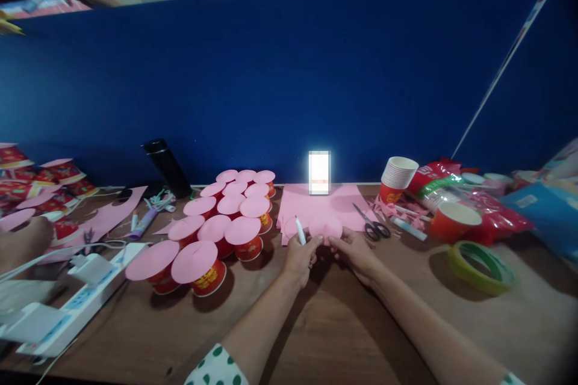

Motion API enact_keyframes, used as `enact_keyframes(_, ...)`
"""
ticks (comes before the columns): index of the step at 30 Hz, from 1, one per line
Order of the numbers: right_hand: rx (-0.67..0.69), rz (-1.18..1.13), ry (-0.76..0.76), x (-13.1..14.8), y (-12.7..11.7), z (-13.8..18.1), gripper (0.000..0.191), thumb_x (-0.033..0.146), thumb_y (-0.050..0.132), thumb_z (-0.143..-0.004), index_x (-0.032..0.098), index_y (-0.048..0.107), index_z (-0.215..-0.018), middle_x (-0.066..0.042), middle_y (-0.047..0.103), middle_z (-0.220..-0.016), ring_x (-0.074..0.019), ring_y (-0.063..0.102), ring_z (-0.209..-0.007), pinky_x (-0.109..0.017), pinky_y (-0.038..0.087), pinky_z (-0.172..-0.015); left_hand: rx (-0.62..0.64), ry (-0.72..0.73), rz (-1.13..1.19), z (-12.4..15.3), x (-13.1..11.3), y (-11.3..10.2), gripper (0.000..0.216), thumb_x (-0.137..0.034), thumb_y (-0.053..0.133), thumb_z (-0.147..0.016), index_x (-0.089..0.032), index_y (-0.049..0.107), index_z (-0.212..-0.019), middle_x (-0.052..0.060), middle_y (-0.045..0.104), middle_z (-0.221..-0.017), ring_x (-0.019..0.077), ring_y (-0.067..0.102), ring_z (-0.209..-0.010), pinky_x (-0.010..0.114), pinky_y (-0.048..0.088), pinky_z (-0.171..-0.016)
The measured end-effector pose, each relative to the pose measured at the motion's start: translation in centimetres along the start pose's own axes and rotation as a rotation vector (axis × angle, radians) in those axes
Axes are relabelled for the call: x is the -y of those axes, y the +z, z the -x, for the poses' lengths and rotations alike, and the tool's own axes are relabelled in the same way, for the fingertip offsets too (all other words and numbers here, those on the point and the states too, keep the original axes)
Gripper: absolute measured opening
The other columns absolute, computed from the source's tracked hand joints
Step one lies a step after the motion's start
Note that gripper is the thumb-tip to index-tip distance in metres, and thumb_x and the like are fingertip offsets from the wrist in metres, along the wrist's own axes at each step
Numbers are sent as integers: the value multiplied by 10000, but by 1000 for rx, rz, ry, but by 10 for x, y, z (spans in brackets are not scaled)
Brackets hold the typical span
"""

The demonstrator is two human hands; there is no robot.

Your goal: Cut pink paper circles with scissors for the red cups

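Hands (298, 260) close together, pink disc (326, 227) held between them; pen (300, 230) in left

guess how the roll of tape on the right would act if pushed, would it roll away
The roll of tape would probably slide rather than roll, since it lies flat on the table. It seems unlikely to tip, being low and wide. It may feel fairly stiff, as its ring looks thick and round.
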State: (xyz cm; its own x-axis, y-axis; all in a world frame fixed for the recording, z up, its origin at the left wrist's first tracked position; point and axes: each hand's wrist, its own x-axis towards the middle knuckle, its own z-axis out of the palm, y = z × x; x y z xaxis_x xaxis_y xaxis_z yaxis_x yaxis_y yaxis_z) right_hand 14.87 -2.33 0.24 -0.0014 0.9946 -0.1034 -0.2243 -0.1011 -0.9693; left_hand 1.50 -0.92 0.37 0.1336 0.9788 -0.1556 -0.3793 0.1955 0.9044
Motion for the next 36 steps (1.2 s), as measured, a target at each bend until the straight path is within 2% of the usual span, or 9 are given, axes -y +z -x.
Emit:
enact_keyframes(5, -16, -4, 12, -1, 1, -1, 421, 372, 754, -574, 156, 586, -893, 39, 567, -543, -66, 446, -402, -177, 316, -370, 34, -3, -21, 0, -1, -1, 404, -375, 753, -537, -153, 517, -778, -122, 335, -437, 10, 228, -312, 158, 157, -294)
enact_keyframes(14, -36, -20, -14, 3, 4, 3, 386, 354, 756, -567, 154, 608, -861, 29, 584, -566, -72, 473, -458, -170, 338, -404, 2, -10, -43, -1, 0, 0, 418, -381, 751, -528, -165, 501, -785, -124, 331, -428, 14, 249, -309, 157, 156, -306)
enact_keyframes(18, -46, -53, -13, 1, 3, 2, 419, 349, 767, -550, 160, 608, -889, 12, 620, -625, -88, 518, -510, -179, 377, -444, 20, -1, -48, 0, -1, 0, 419, -367, 744, -534, -154, 526, -822, -116, 362, -448, 9, 240, -312, 161, 155, -306)
enact_keyframes(25, -7, -85, 4, -2, 1, -1, 448, 302, 773, -558, 161, 586, -940, -9, 658, -703, -88, 531, -526, -165, 369, -434, 31, 1, -77, 1, -1, 1, 396, -358, 724, -566, -150, 529, -841, -119, 352, -406, 19, 243, -300, 166, 170, -307)
enact_keyframes(30, 0, -72, -15, 3, 3, 4, 380, 312, 750, -605, 158, 582, -909, -3, 647, -686, -82, 526, -534, -156, 355, -440, 10, 4, -118, 2, -1, 1, 426, -359, 740, -552, -146, 531, -857, -105, 404, -452, 11, 256, -305, 164, 174, -309)
enact_keyframes(36, 0, -80, -15, 3, 3, 3, 390, 351, 773, -562, 158, 592, -848, 16, 619, -638, -75, 496, -488, -169, 343, -428, 9, 15, -129, 0, 3, 0, 424, -359, 734, -567, -140, 540, -875, -91, 433, -473, 11, 261, -307, 167, 174, -310)
